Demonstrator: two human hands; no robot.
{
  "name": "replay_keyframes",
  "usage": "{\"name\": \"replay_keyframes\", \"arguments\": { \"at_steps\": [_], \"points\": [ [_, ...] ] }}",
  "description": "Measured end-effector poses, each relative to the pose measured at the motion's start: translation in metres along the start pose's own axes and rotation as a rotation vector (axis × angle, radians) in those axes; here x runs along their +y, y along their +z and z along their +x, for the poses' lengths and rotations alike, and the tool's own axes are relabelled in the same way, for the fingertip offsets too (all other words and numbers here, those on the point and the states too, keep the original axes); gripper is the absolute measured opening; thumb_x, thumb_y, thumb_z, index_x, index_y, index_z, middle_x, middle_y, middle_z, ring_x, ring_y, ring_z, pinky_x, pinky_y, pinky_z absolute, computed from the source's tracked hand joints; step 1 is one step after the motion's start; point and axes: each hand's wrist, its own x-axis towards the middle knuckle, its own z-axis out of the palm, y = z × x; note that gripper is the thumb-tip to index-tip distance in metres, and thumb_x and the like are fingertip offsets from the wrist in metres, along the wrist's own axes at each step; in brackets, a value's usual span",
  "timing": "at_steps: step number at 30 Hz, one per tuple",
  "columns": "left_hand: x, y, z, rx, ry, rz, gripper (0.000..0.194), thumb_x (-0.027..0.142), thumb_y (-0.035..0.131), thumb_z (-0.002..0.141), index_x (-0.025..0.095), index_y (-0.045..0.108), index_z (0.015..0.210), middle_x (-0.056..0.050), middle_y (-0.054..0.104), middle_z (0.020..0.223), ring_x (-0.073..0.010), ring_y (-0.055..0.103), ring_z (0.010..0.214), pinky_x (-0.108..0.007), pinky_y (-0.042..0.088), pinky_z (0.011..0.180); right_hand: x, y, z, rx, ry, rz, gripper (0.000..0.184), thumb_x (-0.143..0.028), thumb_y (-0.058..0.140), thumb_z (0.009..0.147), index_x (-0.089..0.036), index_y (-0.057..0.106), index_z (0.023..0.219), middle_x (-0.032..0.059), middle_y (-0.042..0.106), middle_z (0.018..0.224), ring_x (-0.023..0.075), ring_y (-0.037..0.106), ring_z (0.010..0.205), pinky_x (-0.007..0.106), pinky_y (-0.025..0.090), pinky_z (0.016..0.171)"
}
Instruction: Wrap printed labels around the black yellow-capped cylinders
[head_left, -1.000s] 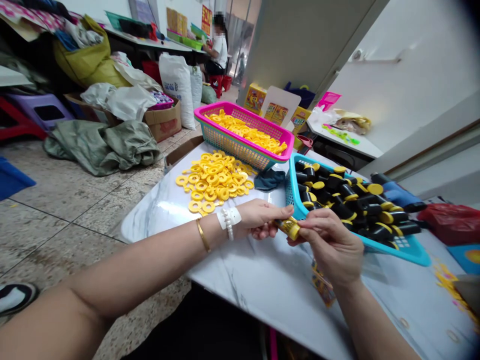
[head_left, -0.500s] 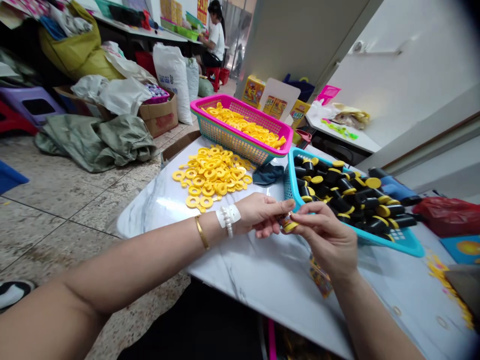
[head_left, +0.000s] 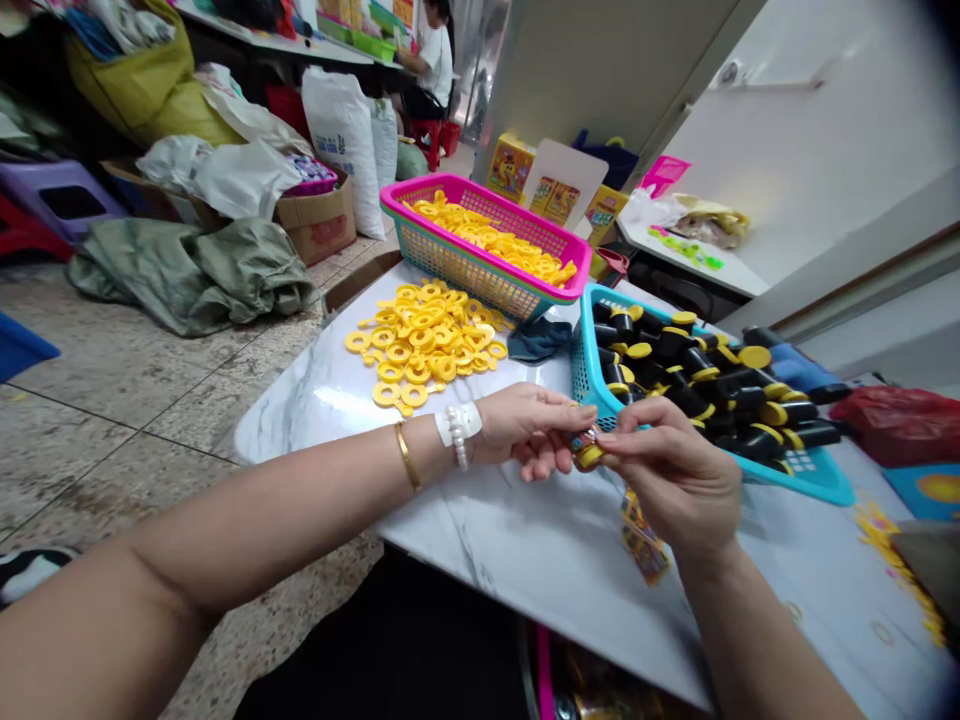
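Blue print sits on the white sack (head_left: pixel 341 125), too blurred to read. The yellow boxes (head_left: pixel 512 168) perhaps carry pictures; no words legible.

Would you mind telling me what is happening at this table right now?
A person's left hand and right hand together pinch a small yellow-capped piece over the marble table. Beside them a blue basket holds black, yellow-capped pieces; loose yellow rings lie heaped further back, before a pink basket.
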Motion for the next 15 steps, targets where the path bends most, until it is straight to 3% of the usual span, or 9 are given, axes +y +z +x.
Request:
{"name": "replay_keyframes", "arguments": {
  "at_steps": [7,11,15],
  "points": [
    [-0.001,-0.002,0.003,0.37,0.099,0.096,0.06,0.073,0.07,0.069,0.014,0.059,0.073,0.006,0.051,0.049,-0.0025,0.036,0.033,-0.017,0.018,0.033,0.011,0.01,-0.003,0.032,0.129,-0.019,0.043,-0.011,0.079,0.08,-0.03,0.068,0.118,0.0024,0.058,0.11,0.0141,0.071,0.079,0.03,0.064,0.07],
    [-0.002,-0.004,0.005,0.313,0.105,0.054,0.055,0.068,0.073,0.071,0.015,0.058,0.074,0.005,0.052,0.052,-0.0025,0.037,0.036,-0.017,0.019,0.036,0.012,0.016,-0.008,0.114,0.04,-0.308,0.035,-0.016,0.08,0.079,-0.026,0.071,0.112,0.004,0.067,0.104,0.0178,0.072,0.086,0.031,0.065,0.073],
    [-0.005,-0.003,0.006,0.269,0.24,0.025,0.053,0.06,0.081,0.066,0.015,0.057,0.081,0.004,0.057,0.059,-0.0029,0.044,0.041,-0.015,0.026,0.038,0.014,0.022,-0.016,0.197,0.072,-0.36,0.034,-0.017,0.075,0.084,-0.025,0.071,0.117,0.0041,0.075,0.098,0.0195,0.074,0.082,0.035,0.066,0.076]
  ]
}}
